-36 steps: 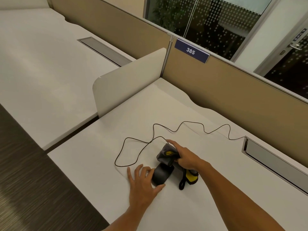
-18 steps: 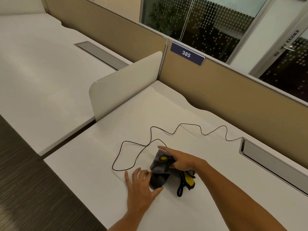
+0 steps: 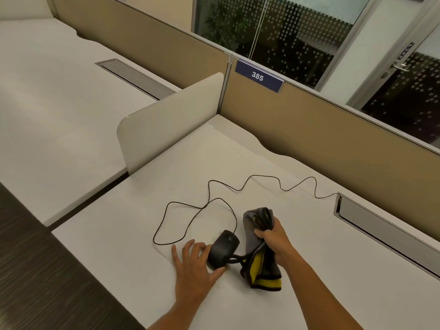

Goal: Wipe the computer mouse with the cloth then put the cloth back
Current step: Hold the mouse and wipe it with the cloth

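Right hand (image 3: pixel 273 241) clenches the cloth (image 3: pixel 258 248) just right of the mouse (image 3: pixel 222 250), which the flat, open left hand (image 3: pixel 192 265) steadies.

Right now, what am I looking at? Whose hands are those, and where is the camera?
There is no machine here, just a person. The camera sits on their head and looks down, so you see their own two arms reaching out over a white desk. The left hand rests on the desk against a black computer mouse, steadying it. The mouse's thin black cable snakes across the desk to a slot near the wall. The right hand has a closed grip on a bunched grey and yellow cloth, held just beside the mouse. A sign on the divider reads 385.
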Motion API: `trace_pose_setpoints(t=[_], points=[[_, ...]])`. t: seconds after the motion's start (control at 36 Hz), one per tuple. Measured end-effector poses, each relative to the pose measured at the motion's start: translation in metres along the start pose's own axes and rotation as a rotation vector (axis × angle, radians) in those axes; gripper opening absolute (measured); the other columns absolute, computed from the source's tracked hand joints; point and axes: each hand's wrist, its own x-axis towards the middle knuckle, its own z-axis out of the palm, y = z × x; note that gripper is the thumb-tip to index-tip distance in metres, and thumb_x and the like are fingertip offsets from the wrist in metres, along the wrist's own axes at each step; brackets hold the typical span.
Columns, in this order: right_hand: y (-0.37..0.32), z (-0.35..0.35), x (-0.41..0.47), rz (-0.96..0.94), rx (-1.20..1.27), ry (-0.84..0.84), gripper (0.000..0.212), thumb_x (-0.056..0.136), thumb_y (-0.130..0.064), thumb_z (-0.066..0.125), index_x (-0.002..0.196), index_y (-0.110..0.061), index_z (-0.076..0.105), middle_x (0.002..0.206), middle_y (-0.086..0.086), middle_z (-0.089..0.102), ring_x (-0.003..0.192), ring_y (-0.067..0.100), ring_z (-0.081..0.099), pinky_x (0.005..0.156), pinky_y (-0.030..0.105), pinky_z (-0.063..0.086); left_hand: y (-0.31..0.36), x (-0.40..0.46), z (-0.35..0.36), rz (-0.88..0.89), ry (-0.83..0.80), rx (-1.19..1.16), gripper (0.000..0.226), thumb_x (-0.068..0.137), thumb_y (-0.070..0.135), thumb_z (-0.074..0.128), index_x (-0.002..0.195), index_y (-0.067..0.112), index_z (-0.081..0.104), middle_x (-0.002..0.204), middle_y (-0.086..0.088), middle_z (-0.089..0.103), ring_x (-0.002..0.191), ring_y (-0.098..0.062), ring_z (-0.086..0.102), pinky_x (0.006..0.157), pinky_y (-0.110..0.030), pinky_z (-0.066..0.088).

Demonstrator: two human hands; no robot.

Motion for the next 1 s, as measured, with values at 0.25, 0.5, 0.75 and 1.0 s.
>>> trace_pose_setpoints(t=[0.25,0.5,0.75,1.0], points=[[0.019,0.035,-0.01,0.013,0.203,0.088,0.084,0.087,-0.011,0.072,0.153,-0.032,0.024,0.136,0.0,0.048,0.113,0.021,0.051,0.095,0.039,0.051,0.0,0.0,0.0,0.016,0.009,0.029,0.06,0.064,0.067,0.071,0.111,0.029,0.066,0.111,0.007,0.062,0.124,-0.026,0.051,0.111,-0.068,0.023],[0.02,0.032,-0.006,0.043,0.332,0.137,0.077,0.089,-0.006,0.069,0.151,-0.029,0.029,0.133,0.002,0.052,0.107,0.022,0.057,0.082,0.037,0.057,0.0,0.0,-0.002,0.012,0.0,0.028,0.063,0.068,0.072,0.066,0.114,0.029,0.066,0.114,0.007,0.063,0.127,-0.026,0.05,0.113,-0.067,0.021],[0.01,0.046,-0.005,0.012,0.256,0.118,0.08,0.09,-0.004,0.064,0.154,-0.028,0.021,0.142,0.008,0.048,0.115,0.026,0.053,0.095,0.041,0.052,0.004,-0.001,-0.006,0.013,0.016,0.031,0.057,0.066,0.063,0.074,0.109,0.027,0.068,0.111,0.005,0.065,0.123,-0.027,0.055,0.11,-0.069,0.028],[0.021,0.054,-0.023,-0.096,-0.038,0.104,0.079,0.096,-0.015,0.06,0.154,-0.035,0.009,0.145,0.009,0.049,0.123,0.032,0.055,0.101,0.045,0.048,0.004,-0.001,-0.005,0.007,-0.018,0.036,0.052,0.065,0.049,0.08,0.11,0.028,0.066,0.115,0.005,0.063,0.128,-0.027,0.051,0.113,-0.069,0.021]])
